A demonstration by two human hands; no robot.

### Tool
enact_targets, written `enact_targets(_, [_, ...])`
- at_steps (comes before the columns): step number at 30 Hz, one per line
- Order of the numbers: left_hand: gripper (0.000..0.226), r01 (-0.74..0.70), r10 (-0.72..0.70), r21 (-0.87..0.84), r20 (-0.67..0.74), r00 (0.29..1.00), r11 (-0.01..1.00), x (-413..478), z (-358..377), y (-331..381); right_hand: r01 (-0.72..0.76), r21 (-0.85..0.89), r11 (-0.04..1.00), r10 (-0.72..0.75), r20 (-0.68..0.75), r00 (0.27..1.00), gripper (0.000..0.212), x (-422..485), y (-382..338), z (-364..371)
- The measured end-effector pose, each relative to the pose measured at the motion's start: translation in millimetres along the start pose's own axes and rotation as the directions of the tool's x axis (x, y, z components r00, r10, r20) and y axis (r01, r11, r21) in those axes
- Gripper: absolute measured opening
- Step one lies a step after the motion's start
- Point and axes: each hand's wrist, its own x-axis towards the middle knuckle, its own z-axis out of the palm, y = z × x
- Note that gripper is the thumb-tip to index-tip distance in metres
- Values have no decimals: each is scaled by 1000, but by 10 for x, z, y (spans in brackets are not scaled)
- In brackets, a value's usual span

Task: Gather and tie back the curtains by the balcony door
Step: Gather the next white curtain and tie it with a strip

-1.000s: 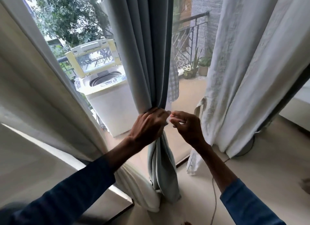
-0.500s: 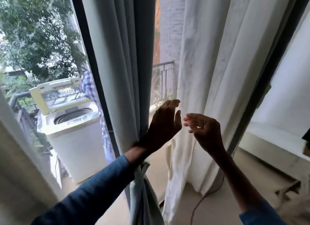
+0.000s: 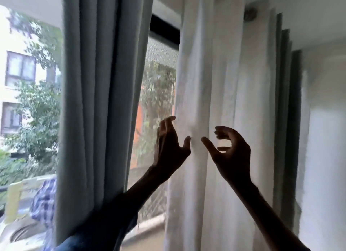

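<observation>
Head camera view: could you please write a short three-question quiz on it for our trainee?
1. True or false: the grey curtain hangs to the left of the white curtain.
2. The right hand is: A. pinching a tie-back cord; B. raised with fingers loosely curled, holding nothing; C. resting on the floor.
3. Fill in: the left hand is raised at the edge of the ___ curtain.
Key: 1 true; 2 B; 3 white.
</observation>
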Motion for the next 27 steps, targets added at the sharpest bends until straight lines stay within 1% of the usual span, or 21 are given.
enact_targets(1, [77,-22,23,13,-26,999,1000,209,10,65,28,9,1000,-28,-3,1000,53,202,-25,24])
enact_targets(3, [80,-58,58,7,-57,997,998,615,27,193,70,32,997,-70,-6,998,51,574,-66,66])
enact_targets(7, [71,-73,66,-53,-130,989,996,1450,16,505,143,34,989,-141,-64,988,40,1334,-105,96])
enact_targets(10, [64,-123,111,-42,-220,969,992,2024,-4,679,208,-30,978,-210,-121,970,34,1865,-92,109])
enact_targets(12, [61,-143,132,-24,-262,956,989,2327,-15,742,221,-92,971,-232,-127,964,33,2173,-77,129])
enact_targets(15, [45,-133,137,32,-265,954,991,2698,-28,777,213,-109,971,-226,-125,966,38,2571,-83,133])
enact_targets(17, [32,-127,144,77,-296,944,989,2872,-55,819,235,-145,961,-256,-142,956,43,2793,-100,125])
enact_targets(18, [33,-123,140,73,-310,940,990,2940,-76,862,240,-187,953,-269,-153,951,46,2888,-109,115])
enact_targets(21, [69,-73,62,-26,-308,949,997,3013,-149,1046,216,-310,926,-289,-213,933,60,3083,-101,83])
enact_targets(22, [79,-40,14,-80,-309,951,996,3018,-171,1112,206,-324,924,-290,-237,927,66,3132,-74,73])
enact_targets(23, [85,-8,-31,-124,-307,951,992,3047,-181,1180,187,-321,928,-276,-258,926,72,3190,-48,56])
enact_targets(25, [81,21,-61,-139,-286,956,990,3058,-196,1301,102,-270,957,-175,-259,950,81,3334,19,36])
enact_targets(27, [78,-1,-6,-26,-276,961,1000,3049,-213,1416,3,-136,991,-33,-219,975,81,3486,101,24])
